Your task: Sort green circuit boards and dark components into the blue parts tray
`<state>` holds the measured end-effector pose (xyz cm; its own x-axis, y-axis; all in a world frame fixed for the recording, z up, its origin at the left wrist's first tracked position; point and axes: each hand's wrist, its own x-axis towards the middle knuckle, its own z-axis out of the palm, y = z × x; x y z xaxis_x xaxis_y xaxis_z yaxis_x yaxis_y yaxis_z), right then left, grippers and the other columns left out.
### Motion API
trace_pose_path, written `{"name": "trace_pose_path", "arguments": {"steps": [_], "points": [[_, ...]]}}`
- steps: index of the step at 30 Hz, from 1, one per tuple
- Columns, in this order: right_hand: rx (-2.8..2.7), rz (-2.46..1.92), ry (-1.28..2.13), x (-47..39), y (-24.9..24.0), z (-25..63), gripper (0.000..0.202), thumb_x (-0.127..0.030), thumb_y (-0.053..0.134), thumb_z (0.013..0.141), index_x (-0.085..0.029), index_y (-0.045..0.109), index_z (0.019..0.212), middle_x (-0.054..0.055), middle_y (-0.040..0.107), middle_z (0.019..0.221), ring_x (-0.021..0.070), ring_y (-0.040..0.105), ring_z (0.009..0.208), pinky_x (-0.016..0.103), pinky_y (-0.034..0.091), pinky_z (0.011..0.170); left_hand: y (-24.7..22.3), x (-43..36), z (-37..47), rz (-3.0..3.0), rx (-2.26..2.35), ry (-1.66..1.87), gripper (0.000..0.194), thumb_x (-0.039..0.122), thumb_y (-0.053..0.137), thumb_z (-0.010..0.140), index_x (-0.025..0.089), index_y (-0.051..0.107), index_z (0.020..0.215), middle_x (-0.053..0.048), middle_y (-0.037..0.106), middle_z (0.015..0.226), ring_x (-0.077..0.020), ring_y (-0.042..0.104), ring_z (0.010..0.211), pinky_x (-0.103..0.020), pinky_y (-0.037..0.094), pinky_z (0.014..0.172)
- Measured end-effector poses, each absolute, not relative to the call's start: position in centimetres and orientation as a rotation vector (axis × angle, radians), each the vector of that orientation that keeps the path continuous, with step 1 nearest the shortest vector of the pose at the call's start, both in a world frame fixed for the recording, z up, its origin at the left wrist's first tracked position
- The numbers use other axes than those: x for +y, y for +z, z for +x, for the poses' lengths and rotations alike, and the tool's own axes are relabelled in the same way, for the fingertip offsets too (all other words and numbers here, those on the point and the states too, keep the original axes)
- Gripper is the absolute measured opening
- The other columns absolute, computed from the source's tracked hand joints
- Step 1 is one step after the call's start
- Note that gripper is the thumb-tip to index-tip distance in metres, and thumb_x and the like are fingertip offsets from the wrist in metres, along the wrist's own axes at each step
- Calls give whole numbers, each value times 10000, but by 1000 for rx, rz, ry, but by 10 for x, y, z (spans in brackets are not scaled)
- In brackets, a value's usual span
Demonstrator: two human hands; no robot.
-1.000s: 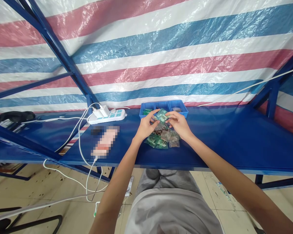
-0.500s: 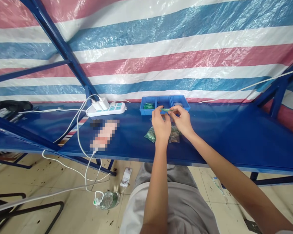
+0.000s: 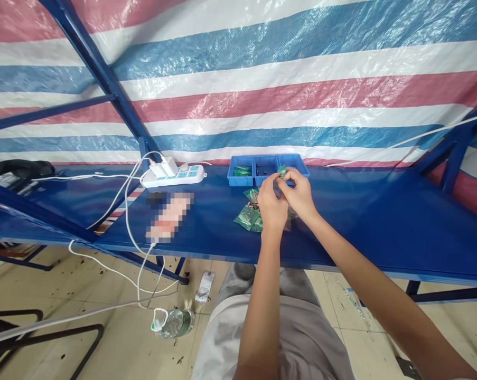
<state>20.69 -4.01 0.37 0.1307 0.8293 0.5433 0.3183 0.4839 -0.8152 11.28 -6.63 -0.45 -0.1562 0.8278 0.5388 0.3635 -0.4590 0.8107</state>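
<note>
My left hand (image 3: 272,201) and my right hand (image 3: 299,194) meet over the blue table, fingers pinched on a small green plastic bag (image 3: 282,170) between them. Just behind them stands a blue tray (image 3: 241,181) with three compartments. Green pieces (image 3: 242,171) lie in its left compartment and small dark parts (image 3: 264,173) in the middle one; my hands partly cover the right one. Several green bags (image 3: 246,217) lie flat beside and beneath my hands, with small brownish parts (image 3: 254,205) among them.
Left on the blue table (image 3: 214,221) are a white power strip (image 3: 183,176) with plugs and cables and a pixelated pink object (image 3: 170,216). A blue metal frame (image 3: 115,95) rises at left. A striped sheet (image 3: 262,68) hangs behind. A clear bottle (image 3: 177,323) stands on the floor.
Both hands have come closer together, my left hand shifting right. The green item between them now points upward. More bags, the brownish parts and the tray's middle compartment show.
</note>
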Motion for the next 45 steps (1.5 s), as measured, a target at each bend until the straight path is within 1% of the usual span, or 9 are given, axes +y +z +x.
{"name": "trace_pose_path", "arguments": {"steps": [3,6,11,14,19,24,33,38,45], "points": [[-1469,-1016,582,-44,9,204,319,-466,666,856,-218,584,673,114,637,1304,315,572,1244,403,517,885,-5,-70,99,1774,1384,1634,310,129,507,963,219,606,1242,-89,680,1258,-244,642,1169,-393,548,966],[-1496,-975,702,-47,13,201,341,-505,636,883,-214,641,705,111,629,1338,317,592,1218,383,534,811,-5,-73,83,1778,1425,1628,289,171,494,988,232,607,1248,-76,716,1171,-234,675,1094,-368,560,914],[-1515,-979,850,-48,12,197,305,-523,639,865,-228,676,797,60,702,877,235,654,799,354,545,665,-4,-82,59,1777,1553,1653,290,249,498,1008,243,585,1284,-75,717,1073,-204,692,876,-315,556,765],[-1492,-965,959,-47,9,197,254,-491,653,839,-238,676,855,31,678,803,204,628,697,344,558,616,-5,-86,52,1771,1613,1706,332,292,499,1011,226,556,1331,-107,684,1140,-190,679,842,-286,541,690],[-1440,-930,1040,-45,7,199,204,-391,633,812,-236,704,924,39,677,822,208,645,759,335,584,624,-7,-86,48,1885,1589,1718,320,143,401,983,202,654,1170,-113,680,1156,-217,682,1001,-323,563,837],[-1387,-986,1073,-42,5,202,260,-397,710,762,-237,697,968,63,735,998,225,702,788,340,581,624,-9,-84,47,1918,1542,1652,397,69,398,932,213,644,1208,-100,678,1194,-229,667,1075,-344,565,878],[-1482,-1057,947,-42,4,200,371,-599,734,762,-233,675,763,50,654,772,228,620,731,339,552,561,-7,-84,50,1853,1642,1725,167,301,565,978,188,658,1060,-96,602,978,-194,617,875,-260,498,627],[-1502,-1035,1025,-47,9,198,416,-634,734,758,-233,633,707,24,583,685,208,580,682,345,560,590,-7,-85,50,1780,1620,1700,327,349,540,1002,198,539,1291,-92,604,1009,-160,615,775,-247,484,584],[-1452,-919,1084,-48,12,198,423,-606,730,777,-221,583,682,55,675,959,208,633,784,339,586,623,-6,-86,52,1913,1511,1594,337,202,622,904,227,622,1240,-120,575,1214,-206,633,972,-247,559,620]]}}
